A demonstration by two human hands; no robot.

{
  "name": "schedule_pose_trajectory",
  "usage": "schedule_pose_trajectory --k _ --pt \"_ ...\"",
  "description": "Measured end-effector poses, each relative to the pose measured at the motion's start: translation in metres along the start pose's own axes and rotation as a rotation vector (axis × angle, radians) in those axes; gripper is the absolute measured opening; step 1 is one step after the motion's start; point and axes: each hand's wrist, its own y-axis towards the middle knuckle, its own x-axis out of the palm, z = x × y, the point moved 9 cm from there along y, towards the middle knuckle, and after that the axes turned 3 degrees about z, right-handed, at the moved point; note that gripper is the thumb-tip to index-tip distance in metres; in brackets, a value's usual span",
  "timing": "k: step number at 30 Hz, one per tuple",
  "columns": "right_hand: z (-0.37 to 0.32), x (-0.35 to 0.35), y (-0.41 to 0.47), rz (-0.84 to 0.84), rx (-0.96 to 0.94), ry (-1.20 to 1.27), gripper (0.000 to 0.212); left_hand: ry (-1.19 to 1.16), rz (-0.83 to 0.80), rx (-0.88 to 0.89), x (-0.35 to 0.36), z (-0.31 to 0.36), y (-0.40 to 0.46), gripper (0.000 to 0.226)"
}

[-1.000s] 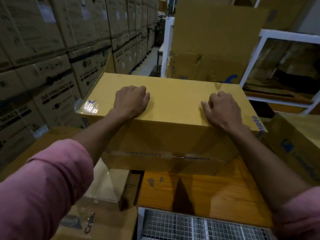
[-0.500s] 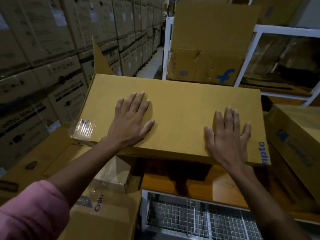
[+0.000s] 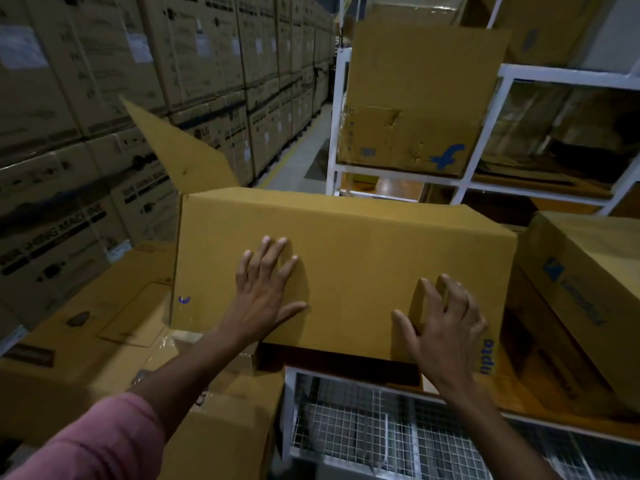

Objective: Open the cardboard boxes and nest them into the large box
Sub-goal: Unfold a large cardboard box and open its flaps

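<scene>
A yellow-brown cardboard box (image 3: pixel 363 258) fills the middle of the view, its broad face turned toward me and one flap (image 3: pixel 180 150) sticking up at its far left corner. My left hand (image 3: pixel 265 289) lies flat on that face with fingers spread. My right hand (image 3: pixel 446 327) rests on the face near the lower right edge, fingers bent and touching the cardboard. The box's near edge overhangs a wooden shelf (image 3: pixel 467 389). A large brown box (image 3: pixel 86 323) lies low at the left, partly under the yellow one.
Stacked appliance cartons (image 3: pixel 104 98) wall off the left side, with an aisle (image 3: pixel 304 147) behind. A white rack (image 3: pixel 485 181) holds an open box (image 3: pixel 415 98) with a blue logo. Another printed box (image 3: pixel 588 282) leans at the right. A wire-mesh shelf (image 3: pixel 381 438) sits below.
The box has tipped up so its broad face stands steeper toward me, and its left flap rose higher. Both hands went from fists to flat palms; the right fingers are now bent.
</scene>
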Motion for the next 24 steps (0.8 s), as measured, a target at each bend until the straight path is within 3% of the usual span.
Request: schedule_pose_trajectory --k 5,8,10,14,18,24 --pt "0.007 0.019 -0.019 -0.053 0.012 0.078 0.069 0.080 -0.081 0.100 0.017 0.012 -0.007 0.125" --pt "0.000 0.019 -0.027 0.004 -0.050 0.090 0.044 0.091 -0.116 0.101 0.027 0.013 -0.010 0.122" --pt "-0.008 0.019 -0.027 0.011 -0.086 0.098 0.034 0.090 -0.230 0.099 0.045 0.012 -0.014 0.118" --pt "-0.020 0.047 -0.017 -0.201 -0.087 0.169 0.040 0.103 -0.424 0.071 0.076 0.003 -0.027 0.106" --pt "-0.027 0.072 -0.004 -0.301 -0.100 0.138 0.045 0.081 -0.469 0.093 0.085 -0.003 -0.020 0.114" --pt "-0.037 0.102 0.019 -0.384 -0.114 0.072 0.056 0.034 -0.457 0.074 0.096 -0.025 -0.005 0.106"
